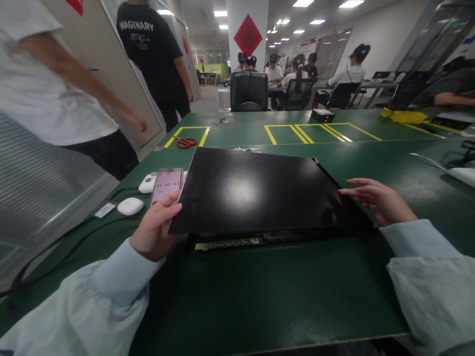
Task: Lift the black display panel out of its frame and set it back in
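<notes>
A thin, glossy black LCD panel [252, 193] is tilted above the green tabletop, its left side raised. My left hand [158, 225] grips the panel's left edge between thumb and fingers. At the right side, my right hand [382, 200] has its fingers stretched out and apart, with the fingertips at the panel's right edge; whether they press on it I cannot tell. Beneath the panel lies a dark part, mostly hidden, with a narrow green circuit board strip [228, 244] showing along its near side.
Left of the panel are a phone [166, 183], a white rounded case [130, 206] and black cables [74, 232]. Red-handled scissors [186, 143] lie farther back. Yellow tape outlines [311, 133] and a small black box [322, 115] are beyond. Two people stand at the left.
</notes>
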{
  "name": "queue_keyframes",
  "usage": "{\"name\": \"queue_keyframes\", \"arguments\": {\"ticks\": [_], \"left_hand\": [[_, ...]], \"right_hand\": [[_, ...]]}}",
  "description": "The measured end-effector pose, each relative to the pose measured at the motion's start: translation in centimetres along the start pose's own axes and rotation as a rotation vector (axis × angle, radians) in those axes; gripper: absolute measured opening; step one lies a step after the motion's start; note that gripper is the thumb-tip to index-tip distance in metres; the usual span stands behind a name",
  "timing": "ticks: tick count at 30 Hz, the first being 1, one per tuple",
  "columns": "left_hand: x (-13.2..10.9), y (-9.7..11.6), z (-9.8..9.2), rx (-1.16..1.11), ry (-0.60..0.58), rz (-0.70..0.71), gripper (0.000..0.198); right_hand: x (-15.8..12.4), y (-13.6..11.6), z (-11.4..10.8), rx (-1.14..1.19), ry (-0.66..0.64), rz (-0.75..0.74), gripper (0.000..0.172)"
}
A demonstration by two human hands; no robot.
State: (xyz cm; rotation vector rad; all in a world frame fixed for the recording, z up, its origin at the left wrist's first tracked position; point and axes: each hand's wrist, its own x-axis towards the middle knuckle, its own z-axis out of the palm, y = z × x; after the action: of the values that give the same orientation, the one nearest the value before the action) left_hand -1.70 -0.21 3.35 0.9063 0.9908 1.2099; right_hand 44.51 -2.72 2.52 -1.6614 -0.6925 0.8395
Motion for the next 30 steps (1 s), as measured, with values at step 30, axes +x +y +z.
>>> {"name": "queue_keyframes", "arguments": {"ticks": [30], "left_hand": [[0.8, -1.9, -0.1, 0.089, -0.023, -0.065, 0.048]], "right_hand": [[0.9, 1.2, 0.1, -0.258, 0.137, -0.215, 0.025]]}}
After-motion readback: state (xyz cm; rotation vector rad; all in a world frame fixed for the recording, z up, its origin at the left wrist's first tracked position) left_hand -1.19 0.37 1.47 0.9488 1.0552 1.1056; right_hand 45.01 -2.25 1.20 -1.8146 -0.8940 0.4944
